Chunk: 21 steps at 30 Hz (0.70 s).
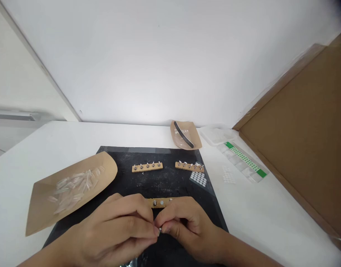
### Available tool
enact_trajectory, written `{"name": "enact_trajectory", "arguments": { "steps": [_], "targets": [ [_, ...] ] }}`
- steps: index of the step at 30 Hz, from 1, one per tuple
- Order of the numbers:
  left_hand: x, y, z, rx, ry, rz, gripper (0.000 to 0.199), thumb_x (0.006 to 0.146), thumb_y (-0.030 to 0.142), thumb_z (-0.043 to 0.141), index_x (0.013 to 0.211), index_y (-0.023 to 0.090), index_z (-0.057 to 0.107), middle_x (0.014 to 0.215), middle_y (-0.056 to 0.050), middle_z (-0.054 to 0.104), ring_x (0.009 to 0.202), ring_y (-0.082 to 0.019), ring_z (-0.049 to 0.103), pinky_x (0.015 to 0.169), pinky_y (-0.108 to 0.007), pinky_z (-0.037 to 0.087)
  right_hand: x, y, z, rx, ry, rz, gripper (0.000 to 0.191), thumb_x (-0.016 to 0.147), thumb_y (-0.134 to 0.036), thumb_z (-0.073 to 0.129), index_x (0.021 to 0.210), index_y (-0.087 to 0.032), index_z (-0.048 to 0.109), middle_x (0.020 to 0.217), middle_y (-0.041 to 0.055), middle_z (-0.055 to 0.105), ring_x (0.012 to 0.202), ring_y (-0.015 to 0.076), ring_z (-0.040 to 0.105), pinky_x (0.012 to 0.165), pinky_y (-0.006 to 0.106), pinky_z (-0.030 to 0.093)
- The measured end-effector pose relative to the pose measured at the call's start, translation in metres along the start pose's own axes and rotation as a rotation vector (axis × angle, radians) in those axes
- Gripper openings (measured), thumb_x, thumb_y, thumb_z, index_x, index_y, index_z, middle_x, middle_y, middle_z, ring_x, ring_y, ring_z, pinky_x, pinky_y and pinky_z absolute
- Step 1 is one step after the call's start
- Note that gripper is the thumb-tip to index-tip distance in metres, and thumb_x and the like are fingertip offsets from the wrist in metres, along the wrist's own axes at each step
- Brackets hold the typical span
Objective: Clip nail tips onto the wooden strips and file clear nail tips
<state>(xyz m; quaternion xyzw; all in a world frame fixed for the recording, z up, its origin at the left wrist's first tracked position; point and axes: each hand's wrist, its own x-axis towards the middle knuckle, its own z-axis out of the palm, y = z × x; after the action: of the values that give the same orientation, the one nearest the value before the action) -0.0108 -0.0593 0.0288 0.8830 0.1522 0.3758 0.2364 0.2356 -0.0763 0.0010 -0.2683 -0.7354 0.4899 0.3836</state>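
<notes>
Pinching one tiny silvery piece point(160, 230) between their fingertips, my left hand point(117, 227) and right hand point(188, 230) meet over the black mat's point(156, 186) near half, seen from my remote seat. Beyond them, one tan strip point(166, 202) is partly hidden. Past some working room, two more strips point(144, 168) carry five metal studs point(141, 167) each. One tray point(39, 202) overlaps the mat's left edge; another point(197, 137) sits at its far edge.

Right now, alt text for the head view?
The left hand and right hand pinch a small metallic piece over a black mat. Beyond them lie three tan strips, one partly hidden; at left, a brown tray holds clear plastic pieces.
</notes>
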Motion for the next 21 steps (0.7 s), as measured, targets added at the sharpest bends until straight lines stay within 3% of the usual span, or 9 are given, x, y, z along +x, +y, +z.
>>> {"name": "enact_trajectory", "arguments": {
  "steps": [6,10,15,21],
  "targets": [
    [0.002,0.003,-0.005,-0.109,-0.091,-0.114,0.029,0.092,-0.003,0.06,0.108,0.021,0.066,0.094,-0.007,0.07,0.077,-0.016,0.068,0.067,-0.026,0.057,0.001,0.0,0.001,0.008,-0.023,-0.013,0.022,0.107,-0.031,0.062,0.097,-0.019,0.077,0.076,0.0004,0.071,0.065,0.0128,0.06,0.066,0.025,0.047],
    [0.004,0.005,0.0,-0.055,-0.103,-0.141,0.026,0.092,-0.003,0.056,0.102,0.021,0.062,0.09,-0.004,0.067,0.076,-0.015,0.065,0.066,-0.025,0.055,0.003,-0.001,0.001,-0.026,-0.004,-0.025,0.021,0.107,-0.03,0.06,0.097,-0.02,0.075,0.079,0.0,0.072,0.067,0.013,0.061,0.066,0.024,0.048],
    [0.002,0.001,0.01,0.097,-0.021,-0.139,0.021,0.095,0.0,0.053,0.097,0.02,0.058,0.088,-0.004,0.063,0.076,-0.015,0.063,0.065,-0.024,0.055,0.003,-0.003,0.002,-0.15,0.054,-0.032,0.021,0.108,-0.028,0.057,0.102,-0.021,0.076,0.079,0.0001,0.072,0.067,0.0134,0.062,0.068,0.024,0.049],
    [-0.013,-0.009,0.02,0.325,0.043,-0.07,0.021,0.095,0.002,0.057,0.107,0.019,0.061,0.09,-0.006,0.068,0.074,-0.017,0.067,0.058,-0.023,0.055,0.001,-0.003,0.006,-0.281,0.203,-0.055,0.016,0.104,-0.025,0.065,0.112,-0.023,0.079,0.079,-0.0009,0.078,0.058,0.0111,0.061,0.064,0.022,0.05]
  ]
}}
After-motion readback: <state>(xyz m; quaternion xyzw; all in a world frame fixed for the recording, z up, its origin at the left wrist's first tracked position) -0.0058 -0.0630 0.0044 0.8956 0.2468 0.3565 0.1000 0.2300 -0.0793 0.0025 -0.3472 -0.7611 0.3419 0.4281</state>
